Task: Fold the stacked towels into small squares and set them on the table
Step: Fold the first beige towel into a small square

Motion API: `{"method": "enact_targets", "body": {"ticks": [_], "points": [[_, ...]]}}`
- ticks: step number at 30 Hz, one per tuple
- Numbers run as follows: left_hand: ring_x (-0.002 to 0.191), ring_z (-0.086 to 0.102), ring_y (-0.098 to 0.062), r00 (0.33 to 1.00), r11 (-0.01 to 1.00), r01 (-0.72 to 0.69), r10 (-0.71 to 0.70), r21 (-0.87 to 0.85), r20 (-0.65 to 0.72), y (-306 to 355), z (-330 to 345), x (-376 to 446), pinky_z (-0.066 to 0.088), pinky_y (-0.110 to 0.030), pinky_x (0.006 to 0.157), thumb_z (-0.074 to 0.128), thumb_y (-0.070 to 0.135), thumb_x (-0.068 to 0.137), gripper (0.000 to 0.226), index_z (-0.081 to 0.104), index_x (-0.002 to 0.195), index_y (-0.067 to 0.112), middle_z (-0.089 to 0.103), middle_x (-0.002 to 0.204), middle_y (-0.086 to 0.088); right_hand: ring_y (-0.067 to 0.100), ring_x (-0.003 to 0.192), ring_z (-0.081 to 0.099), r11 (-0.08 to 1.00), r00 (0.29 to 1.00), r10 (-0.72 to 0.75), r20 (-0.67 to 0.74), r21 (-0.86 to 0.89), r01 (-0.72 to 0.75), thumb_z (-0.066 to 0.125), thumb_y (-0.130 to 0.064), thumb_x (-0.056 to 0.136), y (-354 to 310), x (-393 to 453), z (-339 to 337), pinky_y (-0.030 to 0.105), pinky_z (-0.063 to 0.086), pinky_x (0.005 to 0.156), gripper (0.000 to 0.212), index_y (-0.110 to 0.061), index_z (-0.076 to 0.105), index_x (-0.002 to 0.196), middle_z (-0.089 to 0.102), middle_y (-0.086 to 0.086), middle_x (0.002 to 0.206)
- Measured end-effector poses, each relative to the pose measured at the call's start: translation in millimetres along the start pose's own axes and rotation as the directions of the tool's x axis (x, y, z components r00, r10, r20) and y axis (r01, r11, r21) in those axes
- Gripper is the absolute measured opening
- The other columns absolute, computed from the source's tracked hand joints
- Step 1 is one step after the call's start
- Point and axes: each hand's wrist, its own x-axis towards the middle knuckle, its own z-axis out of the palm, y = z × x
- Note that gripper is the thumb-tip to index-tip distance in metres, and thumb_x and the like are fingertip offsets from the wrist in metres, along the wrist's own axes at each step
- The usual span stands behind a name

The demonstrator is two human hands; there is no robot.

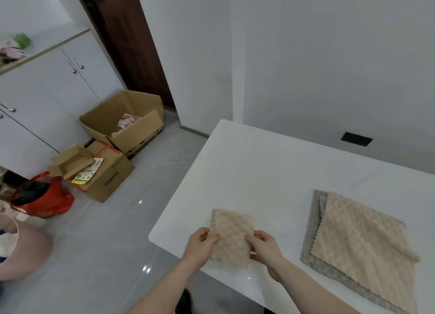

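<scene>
A beige textured towel (231, 237), folded into a narrow rectangle, lies near the left front corner of the white table (259, 167). My left hand (201, 244) pinches its left edge and my right hand (264, 246) pinches its right edge. To the right lies a stack of flat towels (360, 245): a beige one on top, grey ones (316, 203) showing beneath along the left and front edges.
A wall runs behind the table, with a black outlet plate (356, 139). On the floor to the left stand open cardboard boxes (124, 123), a red bag (44, 199) and white cabinets (47, 97). A pink round object (21, 250) sits at far left.
</scene>
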Motion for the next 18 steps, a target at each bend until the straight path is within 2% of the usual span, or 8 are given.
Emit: {"method": "enact_targets", "body": {"ticks": [1, 4, 9, 11, 13, 16, 18], "points": [[0.098, 0.071, -0.027, 1.0, 1.0, -0.009, 0.009, -0.002, 0.014, -1.7, -17.1, 4.5, 0.056, -0.042, 0.091, 0.071, 0.042, 0.077, 0.036, 0.072, 0.098, 0.013, 0.074, 0.102, -0.011, 0.025, 0.089, 0.076, 1.0, 1.0, -0.007, -0.012, 0.005, 0.008, 0.067, -0.015, 0.093, -2.0, 1.5, 16.7, 0.04, 0.064, 0.078, 0.016, -0.007, 0.07, 0.106, 0.076, 0.011, 0.098], [0.096, 0.072, -0.015, 0.998, 0.999, -0.032, 0.031, 0.023, 0.053, -4.8, -70.8, 20.2, 0.057, -0.033, 0.089, 0.068, 0.029, 0.09, 0.015, 0.071, 0.102, 0.02, 0.076, 0.102, 0.001, 0.024, 0.091, 0.077, 0.999, 0.998, -0.034, -0.045, 0.023, 0.035, 0.067, -0.017, 0.093, -5.9, 2.7, 71.6, 0.045, 0.064, 0.084, 0.018, -0.009, 0.069, 0.108, 0.078, 0.009, 0.097], [0.09, 0.069, -0.009, 0.992, 0.995, -0.079, 0.072, 0.067, 0.101, -2.3, -134.4, 43.9, 0.051, -0.024, 0.074, 0.063, 0.027, 0.094, 0.011, 0.068, 0.103, 0.023, 0.074, 0.103, 0.005, 0.023, 0.092, 0.076, 0.994, 0.992, -0.089, -0.092, 0.048, 0.094, 0.066, -0.017, 0.093, -14.9, -4.8, 138.2, 0.046, 0.063, 0.085, 0.018, -0.011, 0.068, 0.11, 0.079, 0.006, 0.095], [0.09, 0.07, -0.011, 0.988, 0.994, -0.087, 0.078, 0.066, 0.136, 4.7, -147.0, 52.4, 0.056, -0.03, 0.076, 0.064, 0.029, 0.092, 0.013, 0.069, 0.102, 0.024, 0.074, 0.1, 0.005, 0.025, 0.094, 0.076, 0.991, 0.986, -0.112, -0.123, 0.06, 0.121, 0.066, -0.017, 0.093, -22.8, -6.3, 150.0, 0.049, 0.062, 0.088, 0.018, -0.012, 0.068, 0.109, 0.078, 0.007, 0.095], [0.094, 0.073, -0.012, 0.983, 0.993, -0.102, 0.092, 0.055, 0.156, 15.1, -152.7, 61.6, 0.059, -0.038, 0.088, 0.065, 0.033, 0.085, 0.019, 0.07, 0.102, 0.025, 0.076, 0.101, 0.007, 0.027, 0.095, 0.075, 0.987, 0.979, -0.136, -0.148, 0.06, 0.147, 0.067, -0.018, 0.092, -32.9, -4.1, 152.8, 0.052, 0.06, 0.09, 0.018, -0.013, 0.068, 0.11, 0.078, 0.007, 0.095], [0.096, 0.072, -0.011, 0.98, 0.993, -0.109, 0.1, 0.045, 0.171, 32.6, -155.5, 76.8, 0.059, -0.031, 0.085, 0.067, 0.026, 0.088, 0.019, 0.069, 0.106, 0.024, 0.075, 0.106, 0.005, 0.029, 0.096, 0.075, 0.982, 0.966, -0.17, -0.193, 0.044, 0.181, 0.068, -0.019, 0.091, -52.5, 3.0, 148.0, 0.051, 0.061, 0.089, 0.019, -0.014, 0.069, 0.109, 0.078, 0.007, 0.095], [0.096, 0.073, -0.013, 0.979, 0.994, -0.103, 0.095, 0.036, 0.181, 43.2, -156.7, 86.5, 0.059, -0.032, 0.085, 0.067, 0.02, 0.089, 0.019, 0.069, 0.109, 0.022, 0.075, 0.107, 0.002, 0.03, 0.098, 0.074, 0.981, 0.961, -0.179, -0.209, 0.043, 0.192, 0.068, -0.019, 0.09, -64.2, 10.6, 144.4, 0.05, 0.061, 0.089, 0.018, -0.015, 0.069, 0.108, 0.078, 0.008, 0.096]]}}
